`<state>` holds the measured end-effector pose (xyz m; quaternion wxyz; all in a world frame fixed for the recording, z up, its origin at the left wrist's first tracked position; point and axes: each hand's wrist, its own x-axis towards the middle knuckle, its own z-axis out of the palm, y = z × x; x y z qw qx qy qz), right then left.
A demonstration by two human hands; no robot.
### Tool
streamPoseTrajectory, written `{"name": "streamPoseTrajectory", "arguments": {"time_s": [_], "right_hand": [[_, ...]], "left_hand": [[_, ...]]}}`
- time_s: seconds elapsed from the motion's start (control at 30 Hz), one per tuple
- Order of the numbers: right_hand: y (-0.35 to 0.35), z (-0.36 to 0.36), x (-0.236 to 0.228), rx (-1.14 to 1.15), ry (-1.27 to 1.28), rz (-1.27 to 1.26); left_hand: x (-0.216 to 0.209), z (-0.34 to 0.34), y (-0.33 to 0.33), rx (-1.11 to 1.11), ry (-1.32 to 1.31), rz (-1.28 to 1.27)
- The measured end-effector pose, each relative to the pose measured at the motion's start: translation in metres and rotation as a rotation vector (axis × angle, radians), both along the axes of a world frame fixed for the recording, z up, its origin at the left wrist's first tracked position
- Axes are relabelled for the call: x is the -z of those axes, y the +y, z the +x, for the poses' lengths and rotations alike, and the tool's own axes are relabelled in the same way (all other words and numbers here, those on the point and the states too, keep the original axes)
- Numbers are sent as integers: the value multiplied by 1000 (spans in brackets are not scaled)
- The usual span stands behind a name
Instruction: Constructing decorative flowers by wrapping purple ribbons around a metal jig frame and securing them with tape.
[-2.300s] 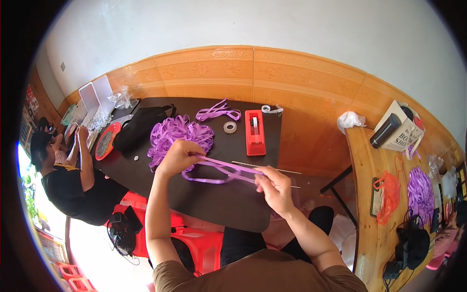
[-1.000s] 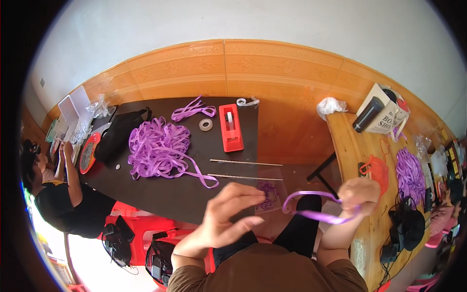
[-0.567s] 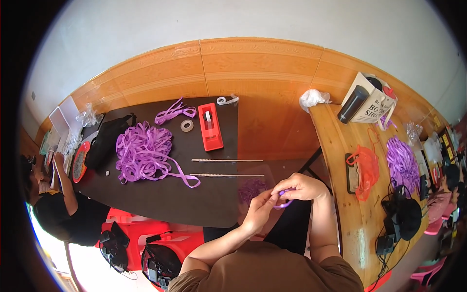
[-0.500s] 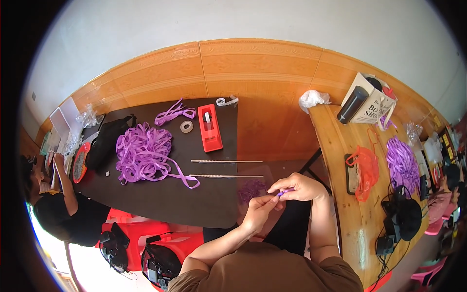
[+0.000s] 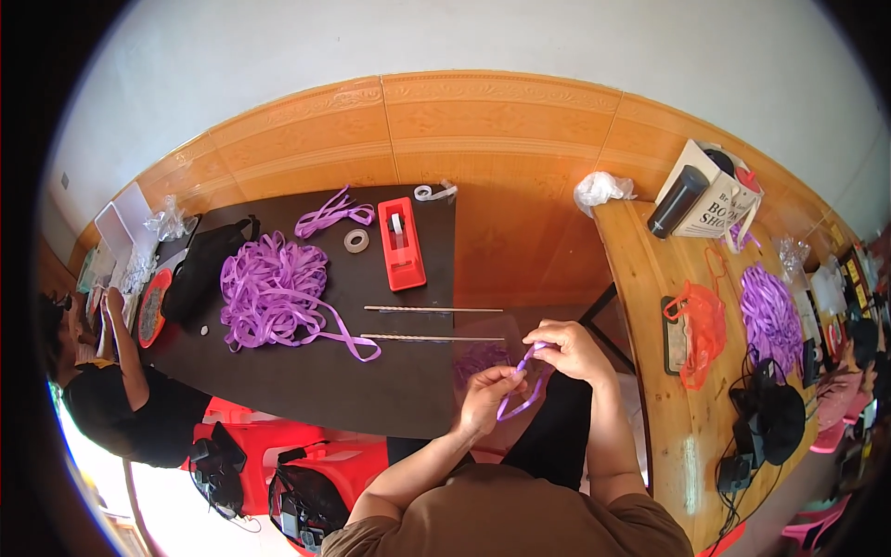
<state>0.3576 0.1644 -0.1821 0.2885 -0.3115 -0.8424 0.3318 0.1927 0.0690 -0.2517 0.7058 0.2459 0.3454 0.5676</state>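
Observation:
A short length of purple ribbon (image 5: 520, 408) stretches between my two hands above my lap, its slack hanging in a loop. My left hand (image 5: 487, 395) pinches one part of it, and my right hand (image 5: 566, 351) grips another part slightly higher and farther right. On the dark table (image 5: 390, 395) to the left lies a big tangled heap of purple ribbon (image 5: 274, 288), with a loose strand reaching toward me. Two thin metal rods (image 5: 432, 338) lie side by side, their ends overhanging the table's right edge.
A red tape dispenser (image 5: 401, 246), a tape roll (image 5: 355, 241) and a small ribbon bundle (image 5: 334, 215) lie farther back. At right, a wooden table (image 5: 640, 278) bears an orange plastic bag (image 5: 698, 334), a dark bottle (image 5: 677, 201) and more ribbon (image 5: 770, 316). A person (image 5: 130, 399) sits far left.
My hands have drawn apart slightly, the right one moving up. The ribbon, mostly hidden between my fingers before, now shows as a hanging loop.

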Motion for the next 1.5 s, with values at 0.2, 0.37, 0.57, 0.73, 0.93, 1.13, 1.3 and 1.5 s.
{"name": "streamPoseTrajectory", "arguments": {"time_s": [0.2, 0.37, 0.57, 0.73, 0.93, 1.13, 1.3, 1.5], "right_hand": [[7, -6, 4, -86, 120, -135], [12, -7, 15, 177, -123, 509], [18, -27, 27, 197, 2, 620], [41, -48, 23, 256, -54, 769], [64, -69, 35, 191, -79, 747], [56, -78, 72, 140, -10, 434], [15, -79, 138, 213, 135, 234], [-40, -72, 197, 209, 269, -231]], "left_hand": [[17, 0, 11, -41, -62, 63], [20, -6, 17, -17, -98, 73], [27, -15, 33, 30, -207, 63], [24, -13, 40, -92, -49, 62], [28, -13, 49, -297, 87, 191], [32, -14, 49, -366, 162, 184], [49, -14, 47, -389, 281, 176], [66, -16, 31, -332, 398, 154]]}}
